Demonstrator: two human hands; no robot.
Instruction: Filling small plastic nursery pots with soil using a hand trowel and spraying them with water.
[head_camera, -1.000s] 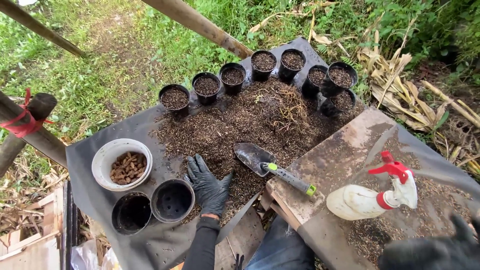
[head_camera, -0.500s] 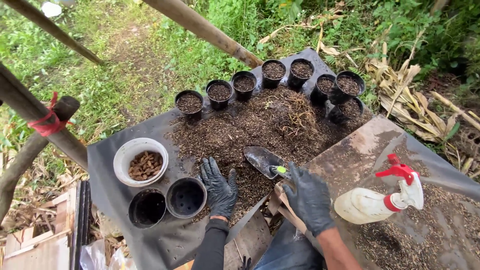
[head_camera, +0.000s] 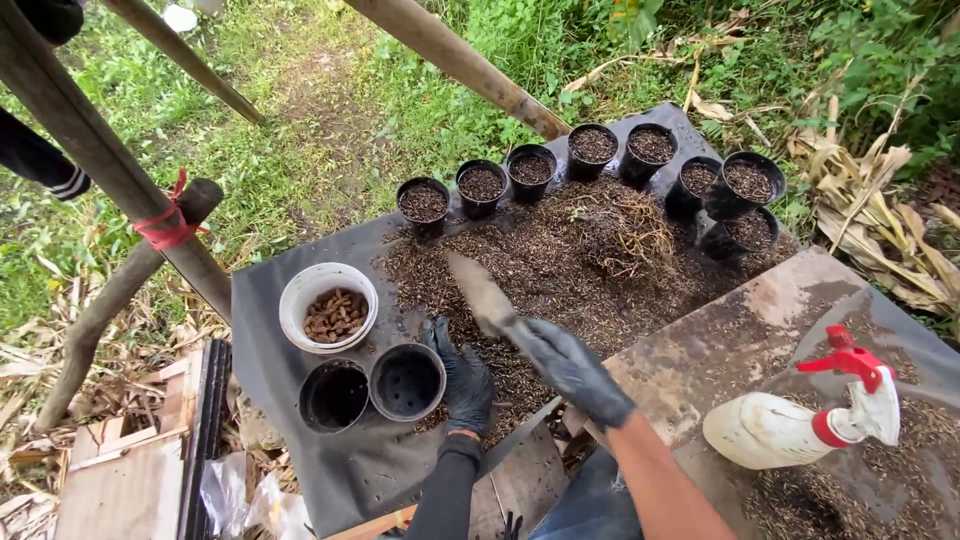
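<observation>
- Right hand (head_camera: 572, 368), gloved black, gripped a trowel (head_camera: 480, 292) by its handle, blade raised over the heap of potting mix (head_camera: 560, 260) at the bench's middle.
- Left hand (head_camera: 464, 378) lay open, palm down on the mix, just beside an empty black pot (head_camera: 407, 381), steadying within reach.
- Filled pots (head_camera: 533, 165) lined the far edge; a spray bottle (head_camera: 795, 425) lay well apart, leaving working room between.

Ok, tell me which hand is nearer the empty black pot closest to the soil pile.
Left. The left hand rests on the soil right beside the empty black pot; the right hand holds the trowel farther off, beyond the left hand.
</observation>
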